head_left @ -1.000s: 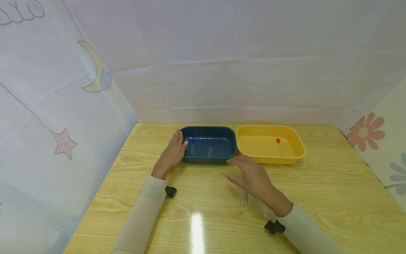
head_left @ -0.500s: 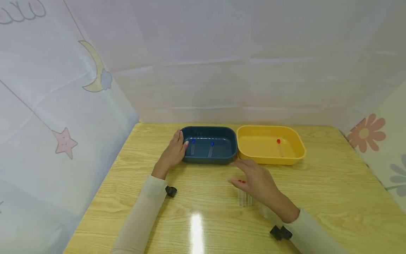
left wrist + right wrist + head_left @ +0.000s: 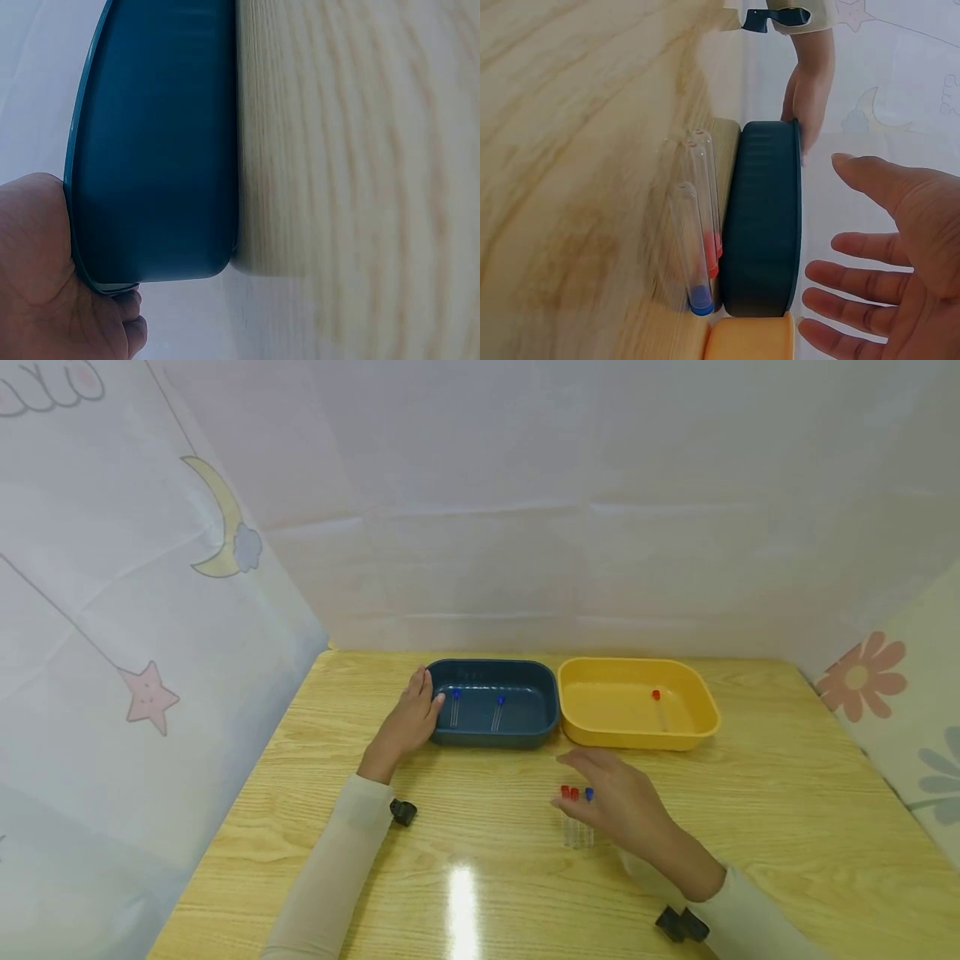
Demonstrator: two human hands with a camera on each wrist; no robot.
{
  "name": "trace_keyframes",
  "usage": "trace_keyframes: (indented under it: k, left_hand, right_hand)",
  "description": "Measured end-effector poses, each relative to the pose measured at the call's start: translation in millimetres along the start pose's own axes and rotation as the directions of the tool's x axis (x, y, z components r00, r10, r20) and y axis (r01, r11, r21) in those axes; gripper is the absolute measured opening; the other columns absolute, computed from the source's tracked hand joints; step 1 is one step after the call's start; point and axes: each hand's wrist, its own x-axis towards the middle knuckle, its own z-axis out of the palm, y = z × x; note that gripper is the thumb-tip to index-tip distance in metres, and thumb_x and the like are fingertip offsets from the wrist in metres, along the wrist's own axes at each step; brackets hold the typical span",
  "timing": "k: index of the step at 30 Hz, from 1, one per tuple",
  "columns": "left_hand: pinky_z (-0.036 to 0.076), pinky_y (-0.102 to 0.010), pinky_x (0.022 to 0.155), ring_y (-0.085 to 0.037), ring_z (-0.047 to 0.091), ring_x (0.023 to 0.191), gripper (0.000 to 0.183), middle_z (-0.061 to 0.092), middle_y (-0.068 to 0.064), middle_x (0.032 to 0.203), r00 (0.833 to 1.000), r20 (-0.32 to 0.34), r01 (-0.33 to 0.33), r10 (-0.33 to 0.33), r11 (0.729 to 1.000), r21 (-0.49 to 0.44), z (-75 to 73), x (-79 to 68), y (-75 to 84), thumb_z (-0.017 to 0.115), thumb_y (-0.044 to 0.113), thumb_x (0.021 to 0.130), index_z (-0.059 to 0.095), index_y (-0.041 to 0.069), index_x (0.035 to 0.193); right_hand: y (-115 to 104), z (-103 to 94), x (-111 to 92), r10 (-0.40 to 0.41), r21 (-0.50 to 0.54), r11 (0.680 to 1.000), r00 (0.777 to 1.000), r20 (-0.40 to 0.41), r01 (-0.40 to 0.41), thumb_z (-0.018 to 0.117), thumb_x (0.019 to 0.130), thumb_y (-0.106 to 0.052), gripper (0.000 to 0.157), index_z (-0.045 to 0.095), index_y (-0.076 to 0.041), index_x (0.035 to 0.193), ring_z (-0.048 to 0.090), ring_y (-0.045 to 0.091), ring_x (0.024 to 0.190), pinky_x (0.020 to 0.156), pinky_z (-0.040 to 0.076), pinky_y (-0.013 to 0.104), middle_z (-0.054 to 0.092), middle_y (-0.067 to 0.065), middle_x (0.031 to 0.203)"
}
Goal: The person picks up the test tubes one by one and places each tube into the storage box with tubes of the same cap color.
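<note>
My left hand (image 3: 408, 718) holds the left end of the dark blue tray (image 3: 491, 739), thumb at the rim and fingers along the outer side. Two blue-capped test tubes (image 3: 498, 714) lie inside that tray. My right hand (image 3: 626, 802) hovers above the table with fingers spread and nothing in them; the right wrist view shows its open palm (image 3: 930, 247). Beside its thumb lie two red-capped test tubes (image 3: 573, 818) and a blue-capped test tube (image 3: 588, 822), side by side with caps away from me.
Right against the blue tray stands a yellow tray (image 3: 637, 737), holding one red-capped test tube (image 3: 660, 714). Both are near the back of the wood-grain table (image 3: 360, 893). A pale printed cloth (image 3: 487, 560) hangs behind and along the sides.
My right hand has drawn back from the trays, toward me and to the right, uncovering the red and blue caps of the tubes on the table. My left hand stays in place.
</note>
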Motion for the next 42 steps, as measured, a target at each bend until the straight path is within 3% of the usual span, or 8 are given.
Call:
trace_keyframes:
  k: [9, 25, 34, 42]
  left_hand:
    - [0.009, -0.049, 0.125, -0.036, 0.0, 0.156, 0.067, -0.009, -0.018, 0.168, 1.0, 0.005, 0.009, -0.009, 1.0, 0.01, 0.3, 0.4, -0.4, 0.022, 0.039, 0.113, 0.001, -0.006, 0.159]
    - [0.008, -0.051, 0.125, -0.036, -0.002, 0.156, 0.067, -0.011, -0.019, 0.168, 1.0, 0.017, 0.01, -0.01, 1.0, 0.003, -0.4, 0.7, 0.8, 0.021, 0.038, 0.113, 0.0, -0.007, 0.159]
    - [0.008, -0.05, 0.125, -0.036, -0.001, 0.156, 0.067, -0.01, -0.019, 0.168, 1.0, 0.007, 0.0, 0.0, 1.0, 0.002, -0.1, -0.2, 1.8, 0.021, 0.037, 0.113, 0.002, -0.008, 0.159]
    - [0.007, -0.049, 0.125, -0.034, -0.003, 0.156, 0.067, -0.01, -0.018, 0.168, 1.0, 0.012, 0.008, -0.008, 1.0, 0.007, 0.3, 0.2, 0.8, 0.02, 0.038, 0.113, 0.002, -0.007, 0.159]
  right_hand:
    - [4, -3.5, -11, 0.019, -0.006, 1.0, 0.999, 0.039, -0.019, 0.082, 0.081, -0.052, 0.061, 0.07, -0.012, 0.126, 0.067, 0.027, 0.109, 0.067, 0.06, 0.038, 0.068, 0.008, 0.125]
    - [13, -7.2, -30, 0.034, -0.029, 0.999, 0.994, 0.1, -0.031, 0.086, 0.077, -0.051, 0.071, 0.065, -0.008, 0.129, 0.066, 0.031, 0.112, 0.08, 0.059, 0.046, 0.066, 0.012, 0.127]
    - [21, -6.8, -36, 0.076, -0.06, 0.996, 0.979, 0.191, -0.065, 0.086, 0.074, -0.057, 0.084, 0.062, -0.006, 0.135, 0.061, 0.037, 0.12, 0.089, 0.055, 0.054, 0.062, 0.017, 0.134]
    - [29, -4.5, -37, 0.059, -0.081, 0.996, 0.967, 0.249, -0.04, 0.087, 0.068, -0.061, 0.096, 0.059, 0.001, 0.137, 0.057, 0.041, 0.124, 0.091, 0.053, 0.058, 0.057, 0.022, 0.14]
